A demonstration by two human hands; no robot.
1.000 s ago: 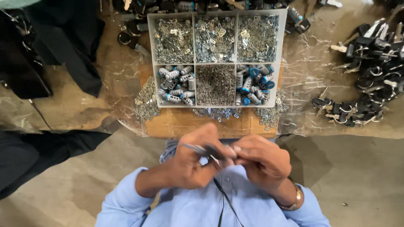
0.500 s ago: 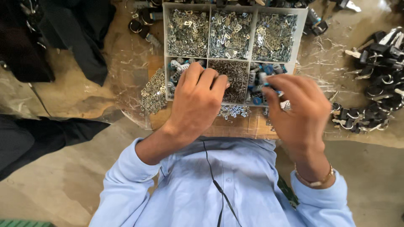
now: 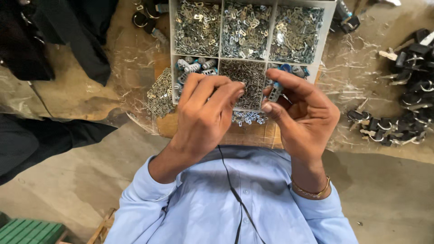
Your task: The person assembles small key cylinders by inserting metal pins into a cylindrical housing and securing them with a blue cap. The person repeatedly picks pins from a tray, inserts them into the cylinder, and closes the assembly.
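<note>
My right hand point(image 3: 302, 116) pinches a small grey and blue lock cylinder point(image 3: 274, 92) between thumb and forefinger, just in front of the compartment tray point(image 3: 266, 58). My left hand point(image 3: 205, 115) is raised beside it, fingers curled together over the middle front compartment of tiny metal pins point(image 3: 246, 74); whether it holds anything is hidden. The tray's back compartments hold several small flat metal plates point(image 3: 247, 28). The front left compartment holds grey cylinders point(image 3: 192, 68).
A pile of black-headed keys point(image 3: 402, 108) lies at the right on clear plastic sheeting. Loose metal plates point(image 3: 159, 96) sit left of the tray. Dark cloth point(image 3: 58, 40) lies at the upper left. A green crate point(image 3: 27, 231) is at the bottom left.
Both hands rose from my chest to the tray, then drew back slightly. The right hand now holds a lock cylinder up, and the left fingers have curled together.
</note>
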